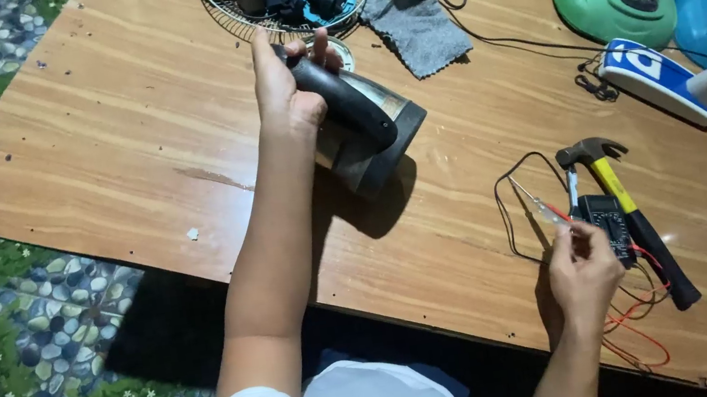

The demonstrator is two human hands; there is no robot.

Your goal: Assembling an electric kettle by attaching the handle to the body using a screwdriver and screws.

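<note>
An electric kettle (361, 120), steel-bodied with a black handle, is held tipped on its side on the wooden counter (118, 138) by the left hand (285, 89). The fingers (320, 46) of this hand are wrapped over the upper end of the black handle and are closed on it, with the thumb stretched upward along the near side. The long axis of the kettle runs from the upper left, under the palm, down to the lower right, where its dark base rests on the counter and points toward the right hand (583, 266).

The right hand lies well apart from the kettle, near the front edge of the counter. Between its thumb and first fingers a thin probe (541, 204) with a red wire is pinched; the tip of the probe points up and to the left, roughly toward the kettle's base. The kettle therefore lies up and to the left of these fingers, and the left hand is clearly the nearer one, being already on it.

Just beside the right hand a black multimeter (607, 220) is seen, and a hammer (621, 190) with a yellow and black handle lies touching or just past it. A grey cloth (417, 22) lies beyond the kettle.
</note>
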